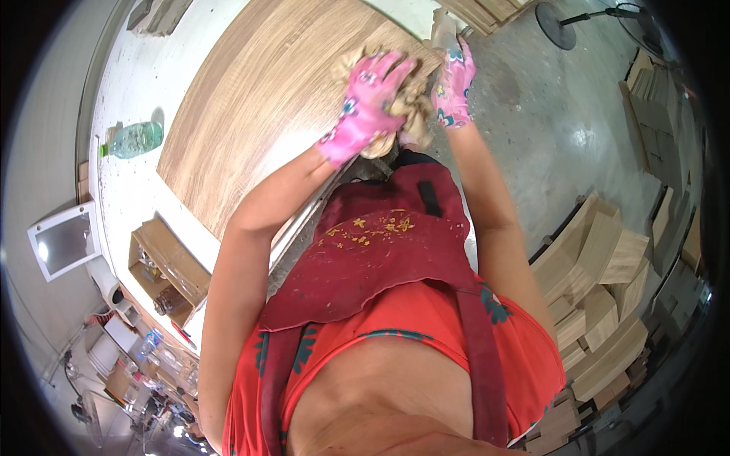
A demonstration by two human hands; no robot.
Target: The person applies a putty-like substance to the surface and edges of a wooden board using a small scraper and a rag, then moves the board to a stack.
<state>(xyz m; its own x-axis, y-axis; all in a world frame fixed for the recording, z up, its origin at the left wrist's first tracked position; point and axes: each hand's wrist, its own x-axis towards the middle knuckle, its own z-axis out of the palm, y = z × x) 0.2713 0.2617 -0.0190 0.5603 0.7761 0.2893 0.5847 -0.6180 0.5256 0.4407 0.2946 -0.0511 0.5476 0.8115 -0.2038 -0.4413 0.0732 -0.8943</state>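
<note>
My left hand (367, 106), in a pink flowered glove, presses a crumpled beige cloth (411, 114) against a wood-grain board (266, 83). Its fingers are partly spread over the cloth, which bunches out on both sides and hangs at the board's near edge. Beside the board's right corner is my right hand (454, 87), gloved in the same pattern. A pale, narrow object (443, 32) sticks out past its fingers. The fingers seem closed around it, but its kind is hard to make out. The board lies flat on a white worktop (133, 178).
On the worktop's left, a green-tinted clear bottle (133, 140) lies on its side. Nearer stands an open cardboard box (171, 266) with small items. Wood-grain panels (601, 281) are stacked on the right. A round black stand base (555, 25) sits on the floor (525, 99).
</note>
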